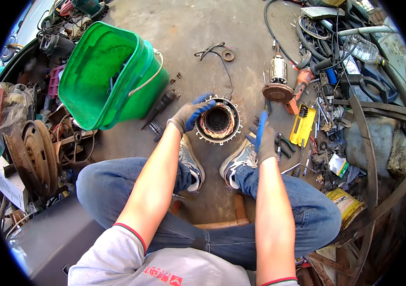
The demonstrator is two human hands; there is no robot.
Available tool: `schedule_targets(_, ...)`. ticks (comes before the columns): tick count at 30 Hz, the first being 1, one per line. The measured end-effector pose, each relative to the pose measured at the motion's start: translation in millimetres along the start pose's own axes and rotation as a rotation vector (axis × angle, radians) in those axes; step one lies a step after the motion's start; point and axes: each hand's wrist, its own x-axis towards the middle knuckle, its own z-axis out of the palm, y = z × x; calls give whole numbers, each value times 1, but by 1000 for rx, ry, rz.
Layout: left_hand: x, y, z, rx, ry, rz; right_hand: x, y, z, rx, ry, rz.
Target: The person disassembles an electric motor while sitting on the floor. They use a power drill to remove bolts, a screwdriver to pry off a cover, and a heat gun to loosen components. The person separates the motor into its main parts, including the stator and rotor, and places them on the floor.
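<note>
A round motor stator [237,125] with copper windings and a toothed metal rim rests on the ground between my shoes. My left hand [191,114], in a grey and blue work glove, grips its upper left rim, with fingers over the edge. Just to its right, apart from it, my gloved right hand [264,138] is raised with the fingers stretched out. A dark cable [225,64] runs from the stator's far side to stripped wire ends. Beyond my right hand, a motor rotor [278,69] stands upright on a brown round disc [278,92].
A green bucket [153,88] lies tilted at the left, beside a black tool [162,106]. Pliers [286,145] and a yellow bit case [303,126] lie right, near an orange power tool [303,81]. Scrap and hoses crowd the right; a rusty wheel [34,155] stands left.
</note>
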Motion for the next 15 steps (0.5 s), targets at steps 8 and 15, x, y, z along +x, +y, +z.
schedule_targets(8, 7, 18, 18, -814, 175, -221, 22, 66, 79, 879, -246, -166)
schedule_targets(15, 22, 31, 24, -856, 577, 122, 62, -42, 110, 391, -510, -268)
